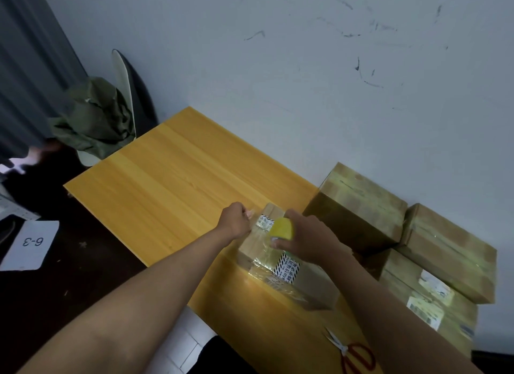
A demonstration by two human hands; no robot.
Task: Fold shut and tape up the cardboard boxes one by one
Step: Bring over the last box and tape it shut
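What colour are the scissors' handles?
Red. The scissors lie on the table, seen in the head view.

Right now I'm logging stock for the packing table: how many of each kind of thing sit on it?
Cardboard boxes: 4 — one being taped, three at the wall
Tape rolls: 1
Scissors: 1
Total: 6

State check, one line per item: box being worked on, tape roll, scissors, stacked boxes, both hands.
Small cardboard box on the table: flaps closed, clear tape across top.
Yellow tape roll: held over the box.
Red-handled scissors: lying on the table, untouched.
Stacked cardboard boxes: closed, taped.
Left hand: pinching the tape end.
Right hand: gripping the roll.
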